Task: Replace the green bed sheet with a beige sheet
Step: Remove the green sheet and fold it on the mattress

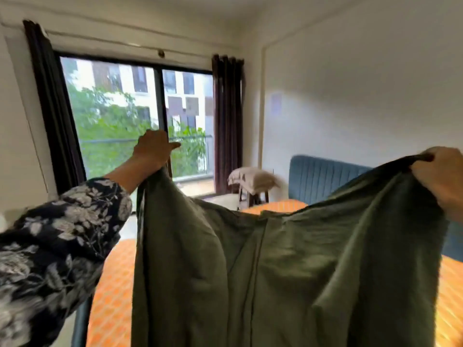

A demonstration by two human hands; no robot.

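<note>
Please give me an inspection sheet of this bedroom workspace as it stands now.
Surface: mattress with orange check cover, bare where visible.
Job's things: green sheet lifted off, hanging spread between both hands; no beige sheet seen.
Clutter: pale pillow on a stool by the window.
Hands: left hand and right hand each grip the sheet's top edge.
Cables: nothing seen.
Surroundings: blue headboard, window with dark curtains drawn open, white walls.
</note>
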